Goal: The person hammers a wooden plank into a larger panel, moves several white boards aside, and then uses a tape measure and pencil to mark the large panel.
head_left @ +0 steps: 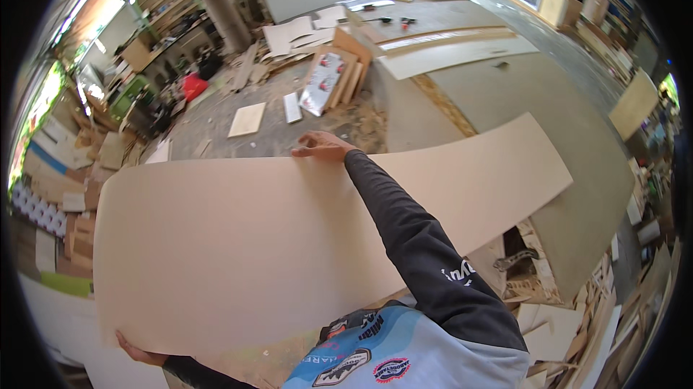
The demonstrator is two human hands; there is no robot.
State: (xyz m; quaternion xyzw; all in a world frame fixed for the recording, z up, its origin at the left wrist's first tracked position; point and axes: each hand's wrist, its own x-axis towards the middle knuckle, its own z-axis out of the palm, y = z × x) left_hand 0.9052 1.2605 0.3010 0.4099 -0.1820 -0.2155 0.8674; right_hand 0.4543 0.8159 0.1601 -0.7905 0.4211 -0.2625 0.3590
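A large, pale beige thin sheet (238,244) spans the space in front of me, bowed, with its left end curving down and its right end resting over a grey work surface. My left hand (141,351) is closed on the sheet's near left corner; part of its fingers is hidden. At the middle of the far edge, my right hand (323,147) holds the sheet with bent fingers, the dark-sleeved arm reaching across its face.
Wood panels (336,78) lean in a stack beyond the sheet, near a small pale board (247,120) on the floor. The grey work surface (577,150) carries a white strip panel (462,55). Wood offcuts (577,338) pile up at lower right. A clamp-like metal tool (517,259) lies under the sheet's right part.
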